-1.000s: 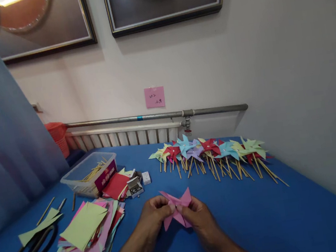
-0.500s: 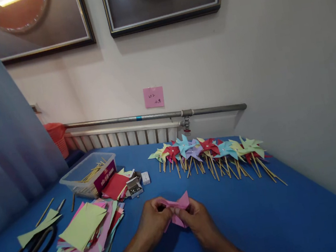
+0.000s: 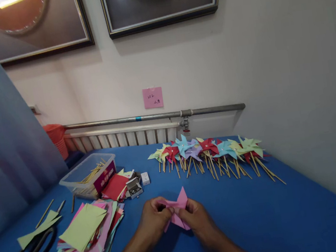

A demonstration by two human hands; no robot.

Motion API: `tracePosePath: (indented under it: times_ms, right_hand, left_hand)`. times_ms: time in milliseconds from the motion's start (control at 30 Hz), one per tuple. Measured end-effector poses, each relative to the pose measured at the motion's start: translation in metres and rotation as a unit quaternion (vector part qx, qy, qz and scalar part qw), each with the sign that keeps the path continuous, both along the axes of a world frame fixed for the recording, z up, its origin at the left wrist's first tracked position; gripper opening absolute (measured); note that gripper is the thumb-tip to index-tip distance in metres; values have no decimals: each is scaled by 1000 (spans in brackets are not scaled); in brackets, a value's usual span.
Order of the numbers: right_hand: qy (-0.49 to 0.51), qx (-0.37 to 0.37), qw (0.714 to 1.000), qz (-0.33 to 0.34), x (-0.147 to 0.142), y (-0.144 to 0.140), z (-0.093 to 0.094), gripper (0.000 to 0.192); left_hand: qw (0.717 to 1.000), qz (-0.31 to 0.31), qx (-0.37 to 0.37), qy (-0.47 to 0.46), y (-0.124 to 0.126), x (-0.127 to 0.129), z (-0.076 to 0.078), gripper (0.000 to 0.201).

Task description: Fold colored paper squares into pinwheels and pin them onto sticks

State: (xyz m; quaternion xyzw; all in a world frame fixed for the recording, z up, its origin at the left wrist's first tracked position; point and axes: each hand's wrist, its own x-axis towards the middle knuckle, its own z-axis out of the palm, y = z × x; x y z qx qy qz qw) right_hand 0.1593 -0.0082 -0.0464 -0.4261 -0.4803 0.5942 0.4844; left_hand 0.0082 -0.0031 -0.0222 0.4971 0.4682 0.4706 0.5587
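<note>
Between my two hands is a pink paper pinwheel (image 3: 180, 220) with folded blades, held just above the blue tabletop. My left hand (image 3: 153, 219) grips its left side, thumb pressed near the centre. My right hand (image 3: 196, 217) pinches the right side, its thumb also at the middle. One blade points up between the hands. The thumbs cover the pinwheel's centre, so a pin there cannot be made out. To the left lies a stack of coloured paper (image 3: 84, 229). An open small box of metal pins (image 3: 134, 188) sits beyond my left hand.
Finished pinwheels on sticks (image 3: 209, 149) lie in a row at the back right. A clear plastic tub (image 3: 69, 181) holds thin sticks. Black-handled scissors (image 3: 42, 246) lie far left under a pale green paper strip (image 3: 40, 229). Red paper (image 3: 115, 186) lies by the tub.
The pinwheel's upper blade stands a little more upright and the lower right part has spread slightly. Both hands keep their hold in nearly the same place.
</note>
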Motion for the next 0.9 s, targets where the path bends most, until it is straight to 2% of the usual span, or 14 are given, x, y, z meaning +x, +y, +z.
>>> tracePosePath:
  times_ms: [167,367,667,900]
  right_hand:
    - [-52,11,999,-4,2,7,-17,46]
    - [-40,28,998,-26,1,14,-33,50]
    - [-52,38,997,-47,3,17,-40,35]
    - [-52,32,997,-45,3,18,-41,36]
  left_hand:
    - [999,-11,19,35,-2,0,1,19]
    - [999,-22,16,35,-2,0,0,17]
    - [999,-21,6,35,-2,1,-5,22]
    - [999,-26,12,40,-2,0,-6,20]
